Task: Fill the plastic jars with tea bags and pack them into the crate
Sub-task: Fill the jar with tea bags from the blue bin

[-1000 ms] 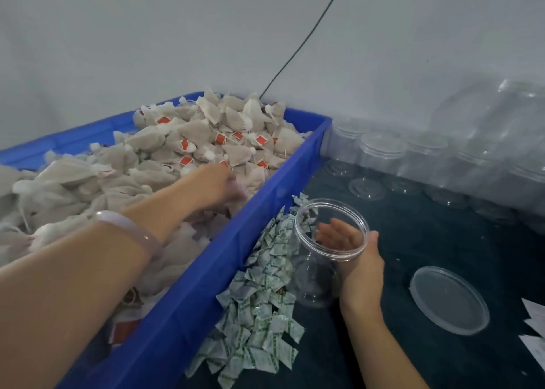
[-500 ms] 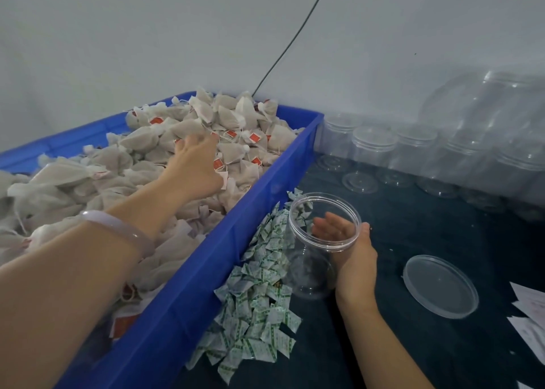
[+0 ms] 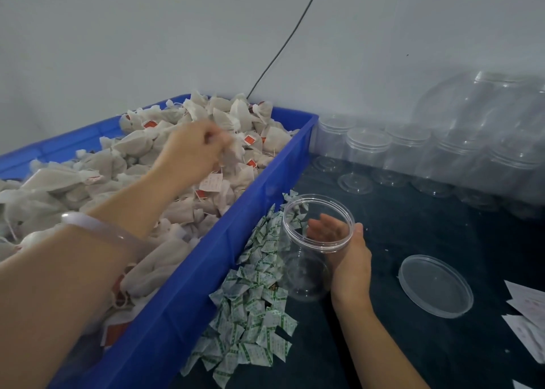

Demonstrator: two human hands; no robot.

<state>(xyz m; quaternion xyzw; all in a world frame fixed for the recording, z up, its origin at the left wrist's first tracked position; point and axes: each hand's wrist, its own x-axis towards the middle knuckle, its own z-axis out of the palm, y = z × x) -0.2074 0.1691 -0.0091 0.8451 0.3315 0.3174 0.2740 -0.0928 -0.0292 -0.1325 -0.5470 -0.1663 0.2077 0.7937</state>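
Left hand [image 3: 194,150] is out over the blue bin [image 3: 206,285], fingers curled on tea bags [image 3: 234,151] at the top of the heap. It is blurred, so we cannot count them, but a tag hangs under the hand on its string. Right hand [image 3: 351,259] grips the open jar [image 3: 312,250], tipped with its mouth toward the bin, low at the dark surface [image 3: 413,211] and just beside the pile of green-printed packets [image 3: 253,309]. The jar looks empty to us, and its lid [image 3: 436,285] lies apart to the right. Risks as we judge them: strings tangle in the heap, so a lift may drag extra bags over the bin wall onto the packets. The jar is light and held from one side only, so a clumsy drop at the rim could knock it askew or send bags past the mouth.
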